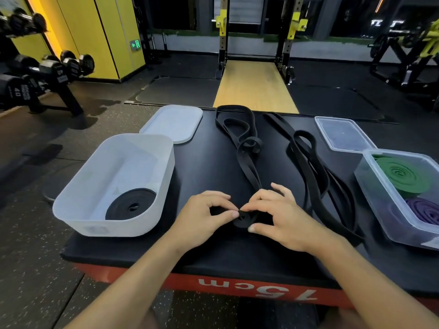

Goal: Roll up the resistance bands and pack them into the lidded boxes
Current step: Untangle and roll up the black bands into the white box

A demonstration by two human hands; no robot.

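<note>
White "75cm" on red front face of counter (pixel 166 281), big print, reads upside down from head view; far left, "40" in white on end face of black dumbbell (pixel 14 90), small lettering beside it too blurred to read; neighbouring dumbbell (pixel 62 73) on same rack carries white marks, not legible; back wall, green lit exit sign (pixel 135 45), left-pointing arrow plus running figure, no readable words

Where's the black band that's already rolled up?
In the head view the rolled black band lies flat in the near end of the white box, on the left of the black platform, just left of the left hand, which pinches another band.
</note>
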